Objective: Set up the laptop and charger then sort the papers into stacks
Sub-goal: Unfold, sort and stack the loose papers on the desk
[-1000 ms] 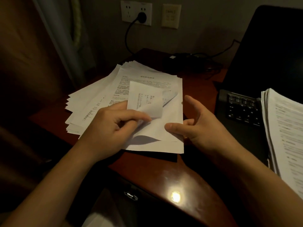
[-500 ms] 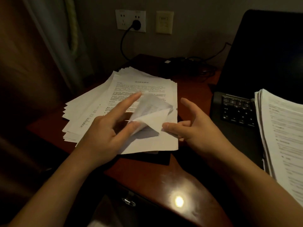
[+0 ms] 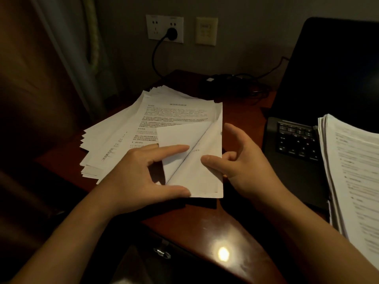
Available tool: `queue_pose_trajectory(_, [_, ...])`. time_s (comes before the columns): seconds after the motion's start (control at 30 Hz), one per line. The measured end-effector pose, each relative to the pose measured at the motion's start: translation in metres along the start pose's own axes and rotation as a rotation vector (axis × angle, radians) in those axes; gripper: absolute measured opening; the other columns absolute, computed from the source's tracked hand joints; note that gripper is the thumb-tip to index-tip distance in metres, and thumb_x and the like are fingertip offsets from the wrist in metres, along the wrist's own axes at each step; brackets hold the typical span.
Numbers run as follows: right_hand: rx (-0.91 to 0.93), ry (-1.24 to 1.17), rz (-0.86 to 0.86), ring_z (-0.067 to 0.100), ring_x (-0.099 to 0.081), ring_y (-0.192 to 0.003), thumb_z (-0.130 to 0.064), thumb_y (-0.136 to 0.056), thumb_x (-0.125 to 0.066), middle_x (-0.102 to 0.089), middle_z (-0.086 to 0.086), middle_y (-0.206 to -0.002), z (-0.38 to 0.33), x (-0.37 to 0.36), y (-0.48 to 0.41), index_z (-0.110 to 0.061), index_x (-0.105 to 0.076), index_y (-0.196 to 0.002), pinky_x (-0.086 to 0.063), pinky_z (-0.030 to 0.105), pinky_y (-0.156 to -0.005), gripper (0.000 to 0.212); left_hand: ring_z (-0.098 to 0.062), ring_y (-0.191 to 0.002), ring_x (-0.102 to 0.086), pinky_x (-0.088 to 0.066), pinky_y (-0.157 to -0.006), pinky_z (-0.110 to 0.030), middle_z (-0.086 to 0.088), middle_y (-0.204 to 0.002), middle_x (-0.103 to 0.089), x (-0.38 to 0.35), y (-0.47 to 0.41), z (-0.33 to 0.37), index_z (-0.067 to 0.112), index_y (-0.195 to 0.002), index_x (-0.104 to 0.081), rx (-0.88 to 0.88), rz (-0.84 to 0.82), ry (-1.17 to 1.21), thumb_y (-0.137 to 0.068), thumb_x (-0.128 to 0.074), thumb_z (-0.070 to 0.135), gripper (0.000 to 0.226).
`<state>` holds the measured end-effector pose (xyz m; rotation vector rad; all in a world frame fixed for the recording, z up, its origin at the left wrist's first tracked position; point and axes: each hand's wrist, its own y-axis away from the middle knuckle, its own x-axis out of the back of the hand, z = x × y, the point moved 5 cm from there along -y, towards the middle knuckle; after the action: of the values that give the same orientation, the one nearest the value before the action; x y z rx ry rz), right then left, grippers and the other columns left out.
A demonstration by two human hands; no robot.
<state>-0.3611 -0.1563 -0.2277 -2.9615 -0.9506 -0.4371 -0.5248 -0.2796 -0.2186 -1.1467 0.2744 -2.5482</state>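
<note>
**Sorting under way, setup apparently finished**

Fingers of the left hand (image 3: 139, 175) are spread. The index lies straight on the folded-over top sheet (image 3: 184, 138) and the thumb sits at its near edge, gripping nothing. The right hand (image 3: 246, 167) is also open, index fingertip touching the sheet's right side, thumb lifted clear. The sheet tops a fanned pile of papers (image 3: 114, 140) on the surface (image 3: 205, 226). A squared stack (image 3: 352, 181) rests on the open laptop (image 3: 332, 78). The charger (image 3: 215, 83) runs to the wall socket (image 3: 164, 29). Most of the pile looks unsorted.
</note>
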Motion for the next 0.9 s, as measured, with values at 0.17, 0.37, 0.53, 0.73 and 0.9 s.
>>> queue_pose_trajectory(0.17, [0.005, -0.007, 0.016, 0.01, -0.074, -0.068, -0.024, -0.084, -0.079, -0.07, -0.003, -0.066, 0.0, 0.001, 0.001, -0.039, -0.02, -0.156, -0.052, 0.014, -0.052, 0.094, 0.028, -0.114, -0.037, -0.035, -0.082, 0.006, 0.038, -0.115, -0.054, -0.002, -0.001, -0.001, 0.055, -0.13, -0.049, -0.014, -0.08, -0.004, -0.071, -0.088, 0.031, 0.074])
queue_pose_trajectory(0.37, [0.001, -0.025, -0.021, 0.007, -0.073, -0.068, -0.023, -0.086, -0.078, -0.073, -0.002, -0.069, -0.002, 0.003, 0.0, -0.038, -0.017, -0.157, -0.048, 0.011, -0.053, 0.095, 0.021, -0.111, -0.046, -0.04, -0.08, 0.001, 0.033, -0.116, -0.056, -0.003, -0.003, -0.008, 0.049, -0.129, -0.057, -0.011, -0.005, 0.027, -0.087, -0.069, 0.017, 0.055])
queue_pose_trajectory(0.53, [0.003, -0.042, -0.169, 0.012, -0.074, -0.07, -0.009, -0.086, -0.076, -0.075, 0.001, -0.074, -0.01, 0.006, 0.004, -0.046, -0.009, -0.157, -0.054, 0.017, -0.06, 0.104, -0.012, -0.067, -0.061, -0.047, -0.049, -0.032, 0.004, -0.077, -0.063, 0.008, -0.003, -0.017, 0.023, -0.083, -0.066, 0.076, 0.249, 0.143, -0.097, -0.046, 0.053, 0.039])
queue_pose_trajectory(0.73, [0.061, -0.017, -0.094, 0.008, -0.068, -0.06, -0.014, -0.085, -0.079, -0.068, -0.001, -0.063, -0.008, 0.001, 0.003, -0.041, -0.015, -0.158, -0.049, 0.014, -0.058, 0.101, 0.008, -0.088, -0.058, -0.05, -0.077, -0.009, 0.037, -0.101, -0.058, 0.01, -0.003, -0.014, 0.073, -0.131, -0.037, 0.037, 0.231, 0.151, -0.103, -0.051, 0.019, 0.062])
queue_pose_trajectory(0.9, [0.058, -0.003, -0.006, 0.02, -0.073, -0.071, -0.021, -0.083, -0.08, -0.07, 0.011, -0.074, -0.001, -0.003, 0.001, -0.041, -0.02, -0.156, -0.055, 0.02, -0.059, 0.096, 0.027, -0.111, -0.042, -0.034, -0.082, 0.006, 0.046, -0.113, -0.049, 0.001, 0.0, -0.004, 0.058, -0.117, -0.061, 0.033, -0.023, 0.097, -0.071, -0.078, 0.047, 0.05])
